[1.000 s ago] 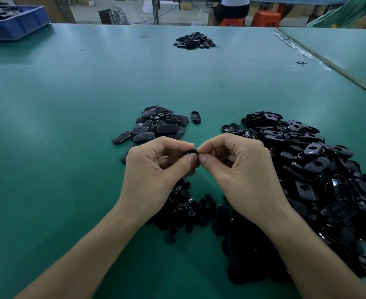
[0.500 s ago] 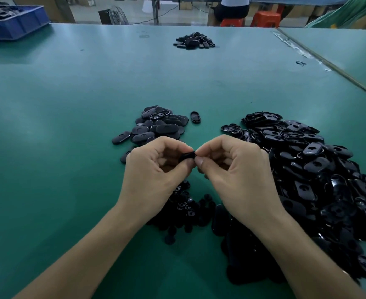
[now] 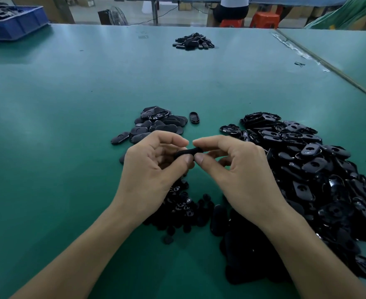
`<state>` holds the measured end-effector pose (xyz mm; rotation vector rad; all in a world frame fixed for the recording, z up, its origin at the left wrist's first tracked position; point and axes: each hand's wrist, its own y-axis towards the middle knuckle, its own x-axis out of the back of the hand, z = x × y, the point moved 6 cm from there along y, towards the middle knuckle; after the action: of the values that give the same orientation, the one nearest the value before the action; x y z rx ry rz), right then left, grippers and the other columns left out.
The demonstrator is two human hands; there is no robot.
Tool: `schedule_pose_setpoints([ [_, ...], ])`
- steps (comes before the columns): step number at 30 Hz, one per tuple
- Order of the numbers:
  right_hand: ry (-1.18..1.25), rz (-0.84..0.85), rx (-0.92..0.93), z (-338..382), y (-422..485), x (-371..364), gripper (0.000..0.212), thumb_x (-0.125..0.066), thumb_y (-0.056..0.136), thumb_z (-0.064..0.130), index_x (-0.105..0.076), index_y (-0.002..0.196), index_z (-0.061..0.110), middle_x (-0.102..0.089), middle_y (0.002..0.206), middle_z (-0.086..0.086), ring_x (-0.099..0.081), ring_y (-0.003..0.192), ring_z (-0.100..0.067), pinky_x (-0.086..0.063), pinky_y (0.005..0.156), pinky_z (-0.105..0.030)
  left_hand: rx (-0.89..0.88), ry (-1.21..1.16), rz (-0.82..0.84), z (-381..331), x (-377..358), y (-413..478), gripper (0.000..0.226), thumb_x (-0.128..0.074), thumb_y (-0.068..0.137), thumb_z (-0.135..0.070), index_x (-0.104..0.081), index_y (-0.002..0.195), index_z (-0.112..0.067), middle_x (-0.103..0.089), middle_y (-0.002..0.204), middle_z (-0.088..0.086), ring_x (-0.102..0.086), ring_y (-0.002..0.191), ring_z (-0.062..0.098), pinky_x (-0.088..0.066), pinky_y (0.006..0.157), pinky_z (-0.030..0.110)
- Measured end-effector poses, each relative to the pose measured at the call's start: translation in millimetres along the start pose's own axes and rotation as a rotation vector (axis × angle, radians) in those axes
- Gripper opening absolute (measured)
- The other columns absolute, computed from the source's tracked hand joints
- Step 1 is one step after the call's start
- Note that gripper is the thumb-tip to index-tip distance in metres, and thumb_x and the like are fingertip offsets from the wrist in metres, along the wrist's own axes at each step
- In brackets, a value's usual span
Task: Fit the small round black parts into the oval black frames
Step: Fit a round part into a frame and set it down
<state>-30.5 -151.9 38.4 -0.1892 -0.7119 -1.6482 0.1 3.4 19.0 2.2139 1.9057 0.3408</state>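
Both hands are up over the green table point(image 3: 70, 126), working one piece. The left hand point(image 3: 149, 169) pinches the left end of an oval frame point(image 3: 188, 152) between thumb and curled fingers. The right hand point(image 3: 238, 175) pinches the other end, thumb on the near side and forefinger on the far side. I see no slack in either grip. The frame is edge-on, off the table, directly between the two hands and above the heap of small round parts point(image 3: 184, 208). I can't tell whether a round part is already seated in it, because the fingers cover the middle.

Handling, my read: hard moulded plastic, very light, and glossy, so likely slick on dry fingertips. It looks stiff enough to push against but thin at the rim. I'd hold it by the long edges near the ends and leave the centre hole free for a thumb to press the round part home. The round part is tiny — easy to drop or cock sideways — so I'd take it by its rim.

The loose frames point(image 3: 320, 180) are heaped at right, close by the right forearm. A matte pile point(image 3: 156, 124) lies just beyond the hands, probably finished ones, with one stray frame point(image 3: 194, 117) beside it.
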Motion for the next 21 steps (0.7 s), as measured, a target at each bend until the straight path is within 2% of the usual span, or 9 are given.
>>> schedule_pose_setpoints([
  [4,0.142,0.059,-0.051,-4.8,1.7,-0.2,0.021,-0.074,0.088,0.009,-0.076,0.097,0.028,-0.076,0.084,0.012,-0.072,0.082,-0.006,-0.059,0.082,-0.032,0.057,-0.073,0.062,2.6,-1.8,0.2,0.023,-0.078,0.074,-0.011,-0.068,0.091,-0.023,-0.076,0.08,0.003,-0.072,0.072,0.015,-0.06,0.069,0.025],
  [6,0.165,0.073,-0.063,-5.8,2.5,0.3,0.019,-0.075,0.087,0.009,-0.074,0.091,0.028,-0.076,0.081,0.011,-0.072,0.078,-0.007,-0.059,0.078,-0.029,0.067,-0.083,0.07,3.2,-1.7,0.6,0.024,-0.084,0.074,-0.013,-0.069,0.091,-0.02,-0.076,0.08,0.004,-0.073,0.071,0.017,-0.06,0.069,0.026],
  [9,0.155,0.078,-0.076,-6.9,2.9,1.9,0.014,-0.077,0.085,0.011,-0.074,0.086,0.024,-0.074,0.076,0.009,-0.07,0.069,-0.008,-0.057,0.067,-0.023,0.079,-0.086,0.072,4.2,-2.8,-0.1,0.02,-0.078,0.07,-0.018,-0.071,0.088,-0.016,-0.076,0.079,0.006,-0.074,0.072,0.021,-0.06,0.069,0.026],
  [13,0.149,0.071,-0.091,-7.9,2.1,1.6,0.013,-0.077,0.084,0.011,-0.073,0.08,0.023,-0.072,0.071,0.005,-0.067,0.063,-0.015,-0.057,0.061,-0.027,0.096,-0.085,0.073,6.1,-3.0,-0.2,0.018,-0.077,0.068,-0.018,-0.075,0.086,-0.019,-0.077,0.08,0.008,-0.075,0.073,0.024,-0.062,0.072,0.03],
  [17,0.12,0.053,-0.079,-6.6,0.8,1.4,0.013,-0.077,0.083,0.012,-0.072,0.078,0.024,-0.071,0.068,0.007,-0.063,0.058,-0.008,-0.051,0.056,-0.02,0.1,-0.098,0.076,5.3,-3.0,1.0,0.018,-0.077,0.066,-0.016,-0.075,0.084,-0.016,-0.077,0.078,0.007,-0.074,0.069,0.017,-0.06,0.068,0.025],
  [21,0.119,0.027,-0.09,-7.3,0.9,2.4,0.013,-0.077,0.081,0.013,-0.072,0.077,0.024,-0.071,0.068,0.007,-0.064,0.058,-0.01,-0.055,0.057,-0.028,0.103,-0.111,0.074,5.1,-3.6,0.8,0.016,-0.077,0.068,-0.011,-0.074,0.083,-0.014,-0.077,0.076,0.007,-0.074,0.067,0.015,-0.059,0.066,0.022],
])
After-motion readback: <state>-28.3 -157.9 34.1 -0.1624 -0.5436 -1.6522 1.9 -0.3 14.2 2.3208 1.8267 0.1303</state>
